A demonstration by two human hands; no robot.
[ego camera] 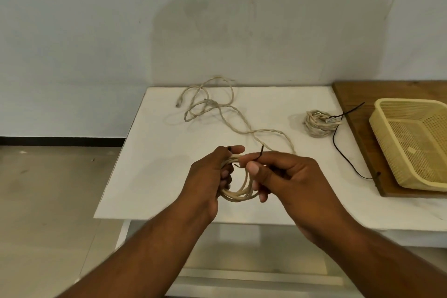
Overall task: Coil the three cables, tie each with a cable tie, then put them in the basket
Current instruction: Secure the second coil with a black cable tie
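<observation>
The head view looks down on a white table [154,176] set against a pale wall; both bare hands meet low in the centre of the frame, above the table's near edge. The left hand [208,176] is closed around the left side of a coiled cream cable [242,195], its fingers wrapped through the loops and its thumb lying along the top; the coil hangs below and between the two hands. The right hand [285,176] pinches a thin black cable tie [260,153] between thumb and forefinger, right at the top of the coil; the tie's free end sticks up above the fingers, and its other end shows as a dark line beside the left thumb; whether it is already fastened cannot be told.

In the upper centre of the frame a loose cream cable [227,113] sprawls uncoiled across the table, one strand trailing toward the hands. To the right of centre a second coiled cable [318,123] lies on the table with a black tie [348,112] around it; another black tie [346,155] lies loose just below it. At the right edge a yellow perforated basket [387,113] sits on a wooden board [353,94], well apart from the hands.
</observation>
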